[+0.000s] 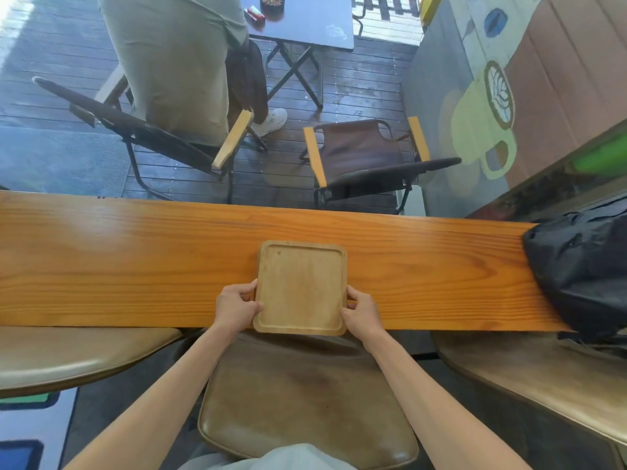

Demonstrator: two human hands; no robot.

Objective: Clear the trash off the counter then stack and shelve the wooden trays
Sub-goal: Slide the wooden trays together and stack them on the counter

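A square wooden tray [300, 286] with a raised rim and nothing in it lies on the orange wooden counter [135, 266], its near edge jutting slightly past the counter's front edge. My left hand [235, 307] grips the tray's left rim near the front corner. My right hand [361, 312] grips the right rim at the same height. Whether more trays lie under this one I cannot tell. No trash shows on the counter.
A black backpack [583, 266] rests on the counter's right end. Brown cushioned stools [305, 401] stand below the front edge. Beyond the window a person sits in a folding chair [163, 130]; another chair [366, 157] and a small table [305, 25] stand outside.
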